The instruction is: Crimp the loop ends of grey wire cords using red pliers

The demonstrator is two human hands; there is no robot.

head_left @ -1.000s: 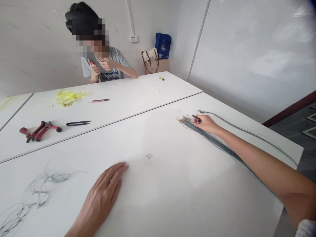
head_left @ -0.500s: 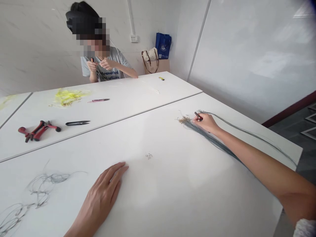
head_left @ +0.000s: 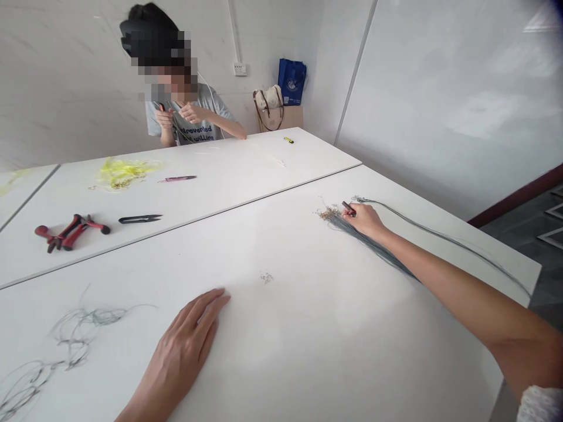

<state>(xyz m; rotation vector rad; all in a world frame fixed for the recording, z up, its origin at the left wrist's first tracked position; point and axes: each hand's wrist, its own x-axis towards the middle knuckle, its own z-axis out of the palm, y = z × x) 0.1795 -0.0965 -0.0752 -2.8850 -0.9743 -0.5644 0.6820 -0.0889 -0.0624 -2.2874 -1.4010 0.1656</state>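
Fingers of the right hand [head_left: 366,220] close over a small dark item [head_left: 349,207], most of it hidden, so what it is cannot be told. The same hand covers part of a bundle of grey wires [head_left: 373,249], whose tangled tan tips [head_left: 329,214] are too fine to make out singly. The bottom edge cuts off the left arm at the wrist of the left hand [head_left: 180,346], and the right edge cuts off the right sleeve [head_left: 542,404]. Across the bench [head_left: 308,351], a co-worker's hands [head_left: 164,119] hold something too small to tell. A scrap [head_left: 266,278] on the bench is likewise too small to identify.
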